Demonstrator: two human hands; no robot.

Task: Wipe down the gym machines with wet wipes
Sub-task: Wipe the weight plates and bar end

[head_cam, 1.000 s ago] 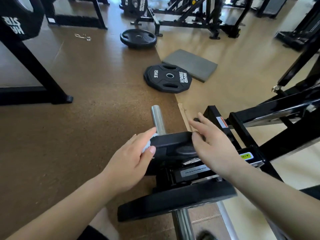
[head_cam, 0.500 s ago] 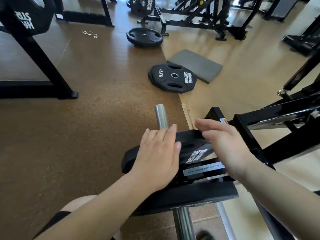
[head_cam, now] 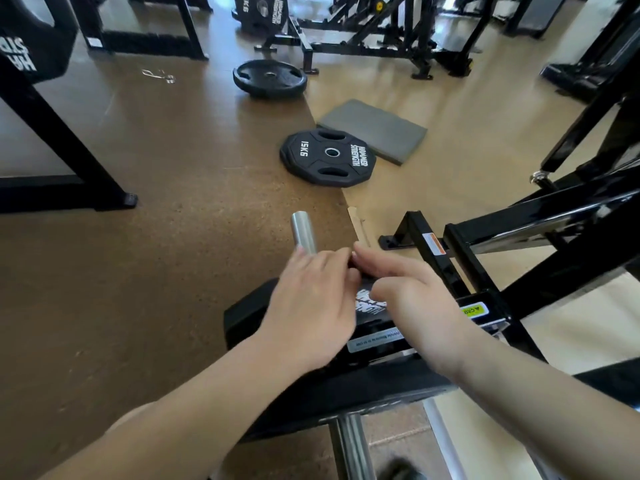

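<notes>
The black machine frame (head_cam: 519, 230) ran across the right side above the floor (head_cam: 156, 289). Its chrome sleeve (head_cam: 304, 233) carried two black plates: a large plate (head_cam: 363, 393) nearest the person and a smaller plate (head_cam: 247, 311) beyond it. Well apart, a 15KG plate (head_cam: 327, 157) lay just beside a grey mat (head_cam: 374, 129). The left hand (head_cam: 311, 306) lay palm down on the smaller plate, fingers straight and close together. The right hand (head_cam: 415, 306) rested just beside it, fingers extended and loosely spread. No wet wipe showed, and whether one lay under the left palm could not be told. The likely danger was the smaller plate: a hard push could slide it along the bare sleeve towards the open end, or nip fingers between the plates.
</notes>
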